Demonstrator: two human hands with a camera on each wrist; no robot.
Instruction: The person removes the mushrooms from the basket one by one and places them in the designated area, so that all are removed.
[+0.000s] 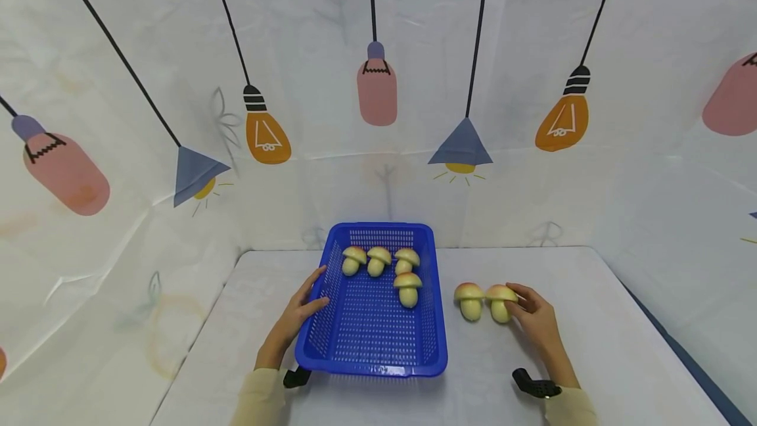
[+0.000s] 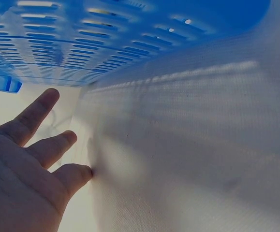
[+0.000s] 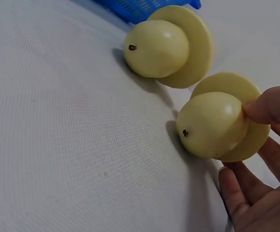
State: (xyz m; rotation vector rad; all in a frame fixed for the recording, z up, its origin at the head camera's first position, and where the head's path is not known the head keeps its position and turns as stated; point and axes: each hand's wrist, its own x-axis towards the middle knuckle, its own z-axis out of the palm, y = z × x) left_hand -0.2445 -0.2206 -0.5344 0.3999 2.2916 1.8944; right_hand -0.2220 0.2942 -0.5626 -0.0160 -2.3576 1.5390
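Observation:
A blue plastic basket [image 1: 367,340] with slotted walls sits on the white table, holding several toy mushrooms [image 1: 408,291] with pale stems and yellow-red caps. At its left side is my left hand [image 1: 294,317], the thumb lying over the rim and the index finger reaching along it. Seen from the left wrist, the other fingers [image 2: 52,150] extend loosely below the basket wall. To the basket's right, my right hand [image 1: 538,321] pinches a toy mushroom [image 3: 212,125] by its cap, thumb on the near side. Another toy mushroom [image 1: 470,301] lies just left of it.
The white tabletop [image 1: 485,380] backs onto a pale wall sheet [image 1: 319,196] printed with hanging lamps. A black wrist strap mount [image 1: 535,385] shows at the right wrist, and another [image 1: 297,377] at the left.

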